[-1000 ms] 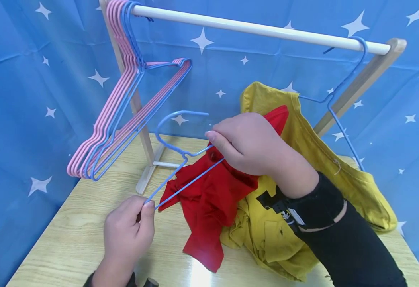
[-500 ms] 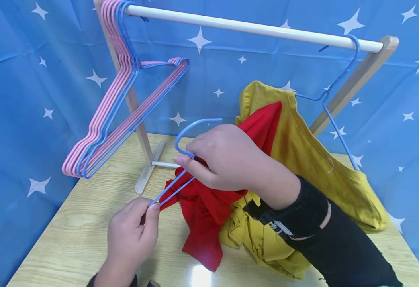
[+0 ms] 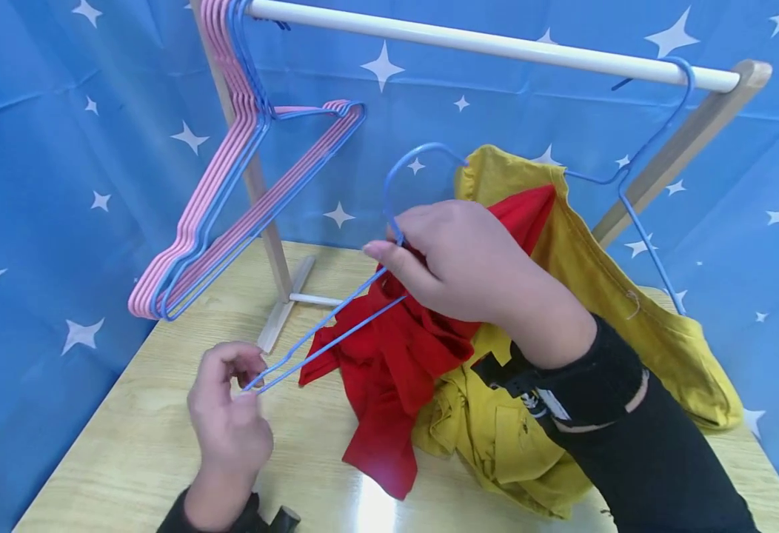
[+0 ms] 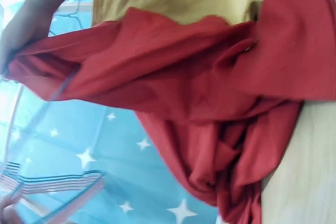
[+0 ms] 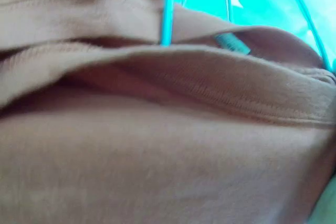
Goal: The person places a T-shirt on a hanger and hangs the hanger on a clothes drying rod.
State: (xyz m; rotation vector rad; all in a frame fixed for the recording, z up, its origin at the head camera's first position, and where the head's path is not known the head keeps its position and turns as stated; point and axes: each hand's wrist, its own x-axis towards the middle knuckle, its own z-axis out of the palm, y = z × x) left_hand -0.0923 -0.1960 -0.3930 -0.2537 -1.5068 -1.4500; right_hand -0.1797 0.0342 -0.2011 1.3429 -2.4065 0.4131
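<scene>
A blue wire clothes hanger (image 3: 336, 313) slants between both hands in the head view, its hook pointing up. My right hand (image 3: 466, 263) grips it at the neck below the hook, together with a red garment (image 3: 392, 370). At the hanger's lower left end, the thumb and fingers of my left hand (image 3: 229, 407) curl around the corner. The red garment hangs down to the table, and the left wrist view shows it stretched out from the right hand. Close up in the right wrist view is a stitched cloth opening (image 5: 210, 82) with a blue rod (image 5: 167, 19) entering it.
A white rail (image 3: 483, 48) on wooden posts crosses the back. Several pink and blue hangers (image 3: 209, 207) hang at its left end. A yellow garment (image 3: 616, 289) hangs on a blue hanger at the right, its lower part on the wooden table (image 3: 143, 422). A starry blue curtain stands behind.
The right hand first went left to the hanger's neck, then moved back right and up with it. The left hand has slid toward the hanger's end, its fingers looser than before.
</scene>
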